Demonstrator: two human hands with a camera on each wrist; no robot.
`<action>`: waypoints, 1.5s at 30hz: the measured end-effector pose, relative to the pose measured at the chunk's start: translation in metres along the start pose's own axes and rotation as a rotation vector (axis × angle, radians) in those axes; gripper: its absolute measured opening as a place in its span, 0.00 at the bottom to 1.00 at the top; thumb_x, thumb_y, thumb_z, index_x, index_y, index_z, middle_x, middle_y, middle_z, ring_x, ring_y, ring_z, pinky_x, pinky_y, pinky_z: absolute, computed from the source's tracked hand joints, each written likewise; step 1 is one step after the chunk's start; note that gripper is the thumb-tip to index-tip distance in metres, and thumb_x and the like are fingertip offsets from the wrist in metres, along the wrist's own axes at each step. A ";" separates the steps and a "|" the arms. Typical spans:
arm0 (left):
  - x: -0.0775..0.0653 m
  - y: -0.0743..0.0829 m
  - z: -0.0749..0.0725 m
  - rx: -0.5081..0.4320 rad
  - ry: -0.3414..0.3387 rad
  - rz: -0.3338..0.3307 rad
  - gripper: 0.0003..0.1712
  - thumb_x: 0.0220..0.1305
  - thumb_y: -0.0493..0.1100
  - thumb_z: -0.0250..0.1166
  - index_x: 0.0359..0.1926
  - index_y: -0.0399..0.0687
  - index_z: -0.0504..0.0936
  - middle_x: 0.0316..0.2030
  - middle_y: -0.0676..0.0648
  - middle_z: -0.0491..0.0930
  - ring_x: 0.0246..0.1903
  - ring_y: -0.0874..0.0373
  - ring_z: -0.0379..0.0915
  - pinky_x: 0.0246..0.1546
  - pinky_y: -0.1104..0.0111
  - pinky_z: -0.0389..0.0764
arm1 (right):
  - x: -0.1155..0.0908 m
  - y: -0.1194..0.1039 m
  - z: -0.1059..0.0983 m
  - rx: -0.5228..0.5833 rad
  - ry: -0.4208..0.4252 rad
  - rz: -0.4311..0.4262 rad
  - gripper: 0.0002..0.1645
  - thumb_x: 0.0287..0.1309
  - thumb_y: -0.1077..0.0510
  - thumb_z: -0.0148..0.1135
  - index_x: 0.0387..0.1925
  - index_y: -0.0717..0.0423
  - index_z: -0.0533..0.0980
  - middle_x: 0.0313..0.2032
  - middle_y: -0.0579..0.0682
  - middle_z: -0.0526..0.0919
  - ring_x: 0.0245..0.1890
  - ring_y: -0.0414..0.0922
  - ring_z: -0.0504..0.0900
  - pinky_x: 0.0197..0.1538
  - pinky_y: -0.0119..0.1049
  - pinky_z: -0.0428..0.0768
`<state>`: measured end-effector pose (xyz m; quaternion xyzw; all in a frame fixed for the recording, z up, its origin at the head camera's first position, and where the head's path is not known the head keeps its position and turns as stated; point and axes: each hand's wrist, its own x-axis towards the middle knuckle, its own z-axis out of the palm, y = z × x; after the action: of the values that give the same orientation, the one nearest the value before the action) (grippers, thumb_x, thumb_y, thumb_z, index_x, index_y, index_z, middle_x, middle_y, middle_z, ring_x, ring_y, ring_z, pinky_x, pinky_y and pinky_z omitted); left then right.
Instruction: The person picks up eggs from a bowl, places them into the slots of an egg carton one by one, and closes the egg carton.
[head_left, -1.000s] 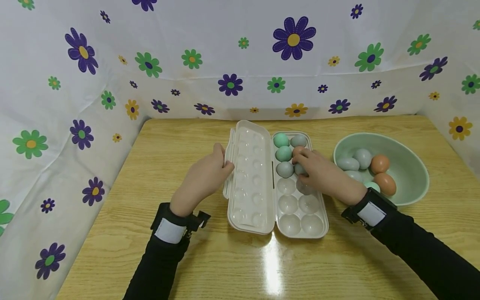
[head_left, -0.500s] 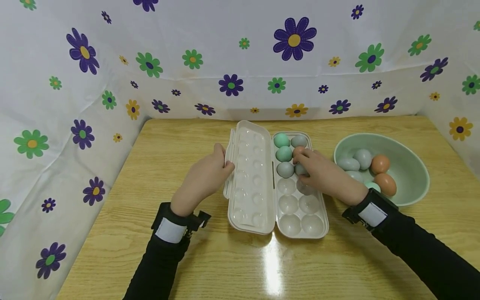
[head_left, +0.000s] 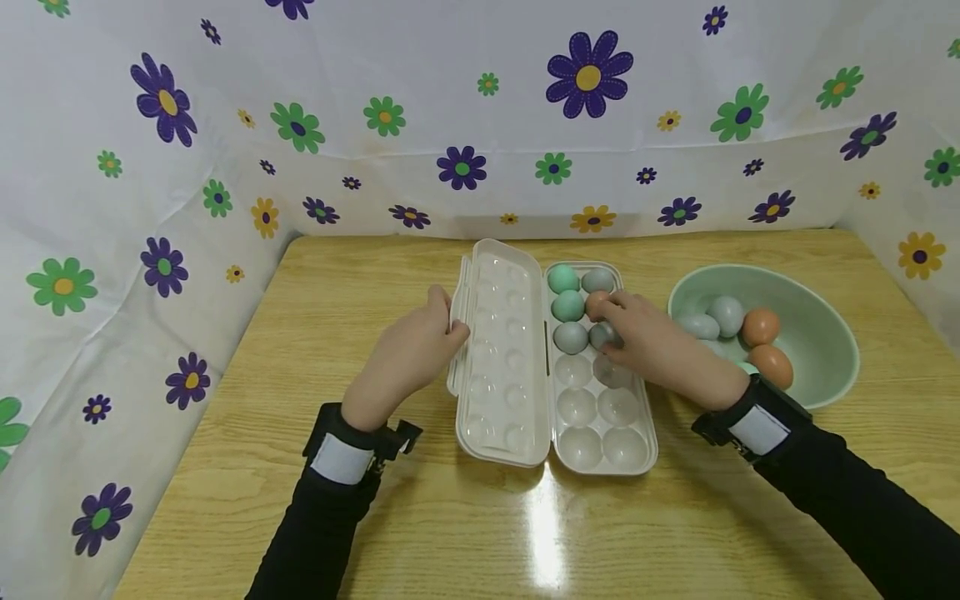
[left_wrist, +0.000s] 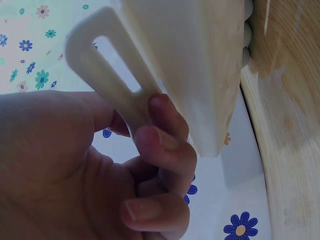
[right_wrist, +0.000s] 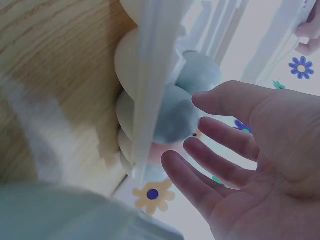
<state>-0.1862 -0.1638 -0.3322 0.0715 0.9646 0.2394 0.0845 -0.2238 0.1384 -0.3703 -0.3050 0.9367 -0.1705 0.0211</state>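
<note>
A white plastic egg carton lies unfolded on the table, its lid (head_left: 501, 400) tilted up on the left and its egg tray (head_left: 624, 448) on the right. My left hand (head_left: 408, 358) pinches the slotted latch flap (left_wrist: 82, 52) along the lid's outer edge. At the tray's right side, my right hand (head_left: 660, 342) is around a grey egg (right_wrist: 175, 117) in the third row. Its fingers are loosely spread, with the thumb tip right at the egg. Behind sit a brown egg (head_left: 597, 305), green eggs (head_left: 567, 306) and more grey ones (head_left: 571, 337). The nearer cups hold nothing.
A pale green bowl (head_left: 836, 358) stands right of the carton, by the right wrist, with grey, brown and green eggs inside. The wooden table (head_left: 420, 533) meets a flower-printed cloth (head_left: 525, 133) at its back and sides.
My right hand has loosened from the grey egg and drawn back slightly to the right. The egg sits in its cup. The left hand and lid have stayed put.
</note>
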 end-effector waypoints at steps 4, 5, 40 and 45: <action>0.001 0.000 0.000 0.005 0.002 0.002 0.20 0.76 0.47 0.49 0.56 0.34 0.64 0.23 0.48 0.68 0.18 0.56 0.65 0.17 0.70 0.62 | -0.005 -0.001 -0.010 -0.010 -0.021 0.046 0.21 0.59 0.65 0.68 0.54 0.60 0.76 0.49 0.62 0.78 0.47 0.57 0.78 0.50 0.53 0.79; 0.001 0.000 0.000 0.007 0.003 0.004 0.20 0.76 0.47 0.49 0.56 0.34 0.64 0.23 0.48 0.68 0.18 0.56 0.65 0.17 0.70 0.62 | -0.006 -0.001 -0.013 -0.015 -0.029 0.056 0.21 0.60 0.64 0.68 0.55 0.60 0.76 0.50 0.62 0.78 0.47 0.58 0.78 0.50 0.53 0.80; 0.002 0.000 -0.001 0.015 0.002 -0.001 0.19 0.75 0.47 0.48 0.55 0.34 0.64 0.22 0.48 0.67 0.18 0.56 0.65 0.17 0.69 0.62 | -0.069 0.064 -0.041 -0.130 -0.070 0.201 0.20 0.64 0.61 0.64 0.54 0.67 0.75 0.50 0.66 0.79 0.48 0.60 0.80 0.48 0.56 0.79; 0.002 0.000 -0.001 0.008 -0.004 -0.009 0.19 0.75 0.47 0.48 0.55 0.35 0.64 0.23 0.48 0.67 0.18 0.56 0.65 0.18 0.69 0.62 | -0.074 0.076 -0.036 -0.129 -0.108 0.207 0.20 0.60 0.61 0.68 0.52 0.65 0.77 0.47 0.67 0.81 0.45 0.61 0.79 0.49 0.59 0.75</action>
<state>-0.1878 -0.1639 -0.3317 0.0680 0.9657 0.2349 0.0873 -0.2114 0.2496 -0.3667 -0.2160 0.9698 -0.0901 0.0694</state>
